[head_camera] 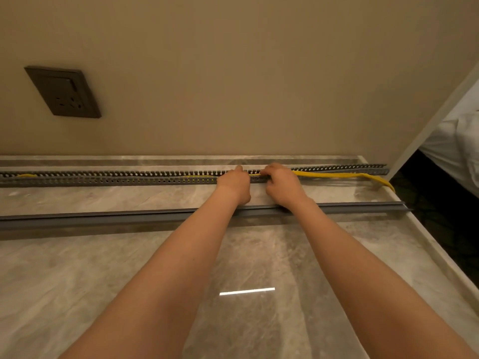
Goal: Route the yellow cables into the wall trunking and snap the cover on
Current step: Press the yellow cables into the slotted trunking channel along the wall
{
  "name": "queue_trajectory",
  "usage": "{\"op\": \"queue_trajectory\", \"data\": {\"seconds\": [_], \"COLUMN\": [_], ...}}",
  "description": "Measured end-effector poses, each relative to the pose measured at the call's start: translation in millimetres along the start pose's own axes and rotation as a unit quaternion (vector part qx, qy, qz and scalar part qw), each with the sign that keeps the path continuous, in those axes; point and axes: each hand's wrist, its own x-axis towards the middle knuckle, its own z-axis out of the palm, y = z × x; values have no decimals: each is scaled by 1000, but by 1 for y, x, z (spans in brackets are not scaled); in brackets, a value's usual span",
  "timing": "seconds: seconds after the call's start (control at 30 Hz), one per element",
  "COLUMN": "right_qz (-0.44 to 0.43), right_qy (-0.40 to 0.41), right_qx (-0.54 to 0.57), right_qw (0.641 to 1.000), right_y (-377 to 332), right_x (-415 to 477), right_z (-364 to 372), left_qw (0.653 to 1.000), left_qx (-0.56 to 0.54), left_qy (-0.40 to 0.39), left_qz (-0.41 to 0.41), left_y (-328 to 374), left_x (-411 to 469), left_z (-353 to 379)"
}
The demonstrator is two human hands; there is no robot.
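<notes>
A long grey slotted trunking [103, 176] lies on the marble surface along the foot of the wall. Yellow cables [334, 174] run inside it; on the right they rise above the slots and drop over the counter's end. A short yellow bit shows at the far left. My left hand [234, 183] and my right hand [281, 183] sit side by side on the trunking near its middle, fingers curled over the cables and pressing them into the channel. The grey cover strip [103, 220] lies loose on the marble, parallel to the trunking and nearer to me, under my forearms.
A dark wall socket [63, 92] is on the beige wall at upper left. The marble counter [77, 281] ends at right with a raised edge [427, 244]; beyond it is a dark drop and white fabric [458, 141].
</notes>
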Motion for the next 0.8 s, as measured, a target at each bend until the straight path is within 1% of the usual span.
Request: {"op": "queue_trajectory", "data": {"seconds": [0.07,0.17,0.27,0.37,0.43,0.5,0.57,0.7,0.8], "right_qz": [32,43,52,66,93,107,107,96,70], "right_qy": [12,-22,-19,-19,-24,-39,-58,-79,-110], "right_qx": [-34,-63,-87,-142,-135,-99,-71,-49,-66], "right_qw": [999,997,995,987,986,989,990,991,989], "right_y": [5,8,3,-1,-2,-2,2,10,19], "right_x": [-6,-14,-18,-19,-20,-18,-15,-17,-16], "right_z": [-2,2,5,4,4,1,-4,-11,-13], "left_qw": [1000,999,999,998,998,998,998,999,999], "left_qx": [12,31,38,38,30,20,15,16,-2], "left_qy": [-5,-21,-30,-29,-31,-34,-35,-37,-40], "left_qz": [3,11,17,32,43,46,42,29,5], "left_y": [0,-2,-3,-6,-8,-10,-9,-7,-6], "left_x": [0,1,1,0,1,2,1,2,6], "left_z": [-3,-8,-9,-8,-8,-8,-8,-11,-15]}}
